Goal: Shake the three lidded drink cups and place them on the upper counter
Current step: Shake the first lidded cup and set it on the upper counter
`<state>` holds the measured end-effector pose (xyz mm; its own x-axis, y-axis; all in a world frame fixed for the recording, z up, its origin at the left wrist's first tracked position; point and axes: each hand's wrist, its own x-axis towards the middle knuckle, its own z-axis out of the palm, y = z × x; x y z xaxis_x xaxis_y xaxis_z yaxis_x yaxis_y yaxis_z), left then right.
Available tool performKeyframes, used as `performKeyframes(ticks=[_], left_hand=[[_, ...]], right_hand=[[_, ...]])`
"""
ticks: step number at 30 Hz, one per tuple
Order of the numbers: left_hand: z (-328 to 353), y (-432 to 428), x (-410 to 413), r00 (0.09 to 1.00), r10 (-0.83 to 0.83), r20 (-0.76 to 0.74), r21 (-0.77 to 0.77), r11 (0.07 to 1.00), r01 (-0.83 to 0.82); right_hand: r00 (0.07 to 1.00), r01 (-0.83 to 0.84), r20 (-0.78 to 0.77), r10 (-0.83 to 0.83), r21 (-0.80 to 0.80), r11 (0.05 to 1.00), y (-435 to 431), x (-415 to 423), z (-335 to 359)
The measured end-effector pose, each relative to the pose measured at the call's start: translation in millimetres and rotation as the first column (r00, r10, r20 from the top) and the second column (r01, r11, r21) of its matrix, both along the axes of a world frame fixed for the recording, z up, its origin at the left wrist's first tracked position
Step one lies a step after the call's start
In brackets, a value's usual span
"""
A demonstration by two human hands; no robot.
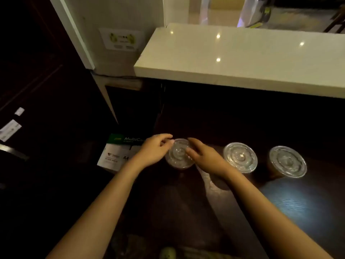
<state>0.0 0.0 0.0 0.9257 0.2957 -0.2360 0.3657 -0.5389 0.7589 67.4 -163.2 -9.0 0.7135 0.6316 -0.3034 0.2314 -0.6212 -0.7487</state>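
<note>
Three clear-lidded drink cups stand in a row on the dark lower counter (308,206). My left hand (155,150) and my right hand (203,156) rest on either side of the left cup (178,154), with their fingers on the rim of its clear lid. The middle cup (240,157) and the right cup (287,161) stand untouched to the right, brown drink showing below their lids. The white upper counter (233,57) lies above and behind the cups.
A ream of A4 paper (115,156) lies left of the cups. A clear plastic sleeve (209,180) sits under my right wrist. A white wall post (104,53) with a sticker stands at the upper counter's left end. Shiny bags (255,12) stand beyond it.
</note>
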Motion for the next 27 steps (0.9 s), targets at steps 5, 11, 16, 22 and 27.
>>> performKeyframes(ticks=[5,11,16,22,27], left_hand=[[-34.4,-32.3,7.3,0.946,0.319,0.062,-0.326,0.902,-0.282],[-42.4,-51.5,14.3,0.765,0.626,0.151,-0.54,0.701,-0.467],[-46.0,-49.9,16.4,0.752,0.636,0.173,-0.483,0.72,-0.498],[-48.4,-48.9,16.2,0.758,0.624,0.192,-0.457,0.74,-0.494],[-50.6,-49.7,15.9,0.758,0.625,0.19,-0.46,0.738,-0.494]], right_hand=[[0.935,0.352,-0.173,-0.31,0.35,0.868,25.6,-7.9,-29.4],[0.837,0.547,-0.355,-0.416,0.529,0.649,37.9,-17.9,-45.8],[0.827,0.561,-0.343,-0.445,0.524,0.641,40.5,-17.5,-46.1],[0.82,0.572,-0.313,-0.48,0.505,0.647,41.2,-16.9,-46.3],[0.81,0.584,-0.311,-0.497,0.495,0.643,41.8,-18.5,-44.7]])
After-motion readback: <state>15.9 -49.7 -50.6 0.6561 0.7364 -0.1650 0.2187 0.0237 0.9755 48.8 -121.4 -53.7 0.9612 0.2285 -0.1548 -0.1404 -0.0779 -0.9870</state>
